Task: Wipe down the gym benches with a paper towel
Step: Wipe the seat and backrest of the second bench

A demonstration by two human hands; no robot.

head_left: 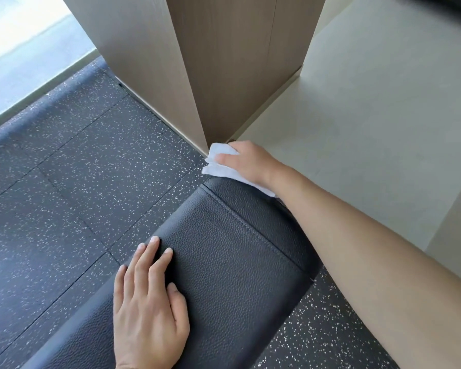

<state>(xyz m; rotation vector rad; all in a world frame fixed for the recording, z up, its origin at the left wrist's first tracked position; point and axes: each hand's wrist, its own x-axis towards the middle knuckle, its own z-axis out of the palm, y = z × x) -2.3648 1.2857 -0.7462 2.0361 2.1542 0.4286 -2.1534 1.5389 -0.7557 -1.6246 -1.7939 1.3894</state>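
- The white paper towel (221,166) lies bunched at the far end of the black bench (232,262), under the right hand (246,162).
- The right hand's fingers curl over it, gripping it.
- The left hand (148,307) rests flat, fingers straight, on the bench's near left edge.
- Speckled dark floor (64,182) surrounds the bench; a wooden column (197,62) stands just beyond.

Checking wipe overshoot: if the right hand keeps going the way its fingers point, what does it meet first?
Most likely the wooden pillar. The right hand, holding the paper towel at the bench's far end, points at the pillar's corner; the towel's edge looks almost against it, depth unclear.
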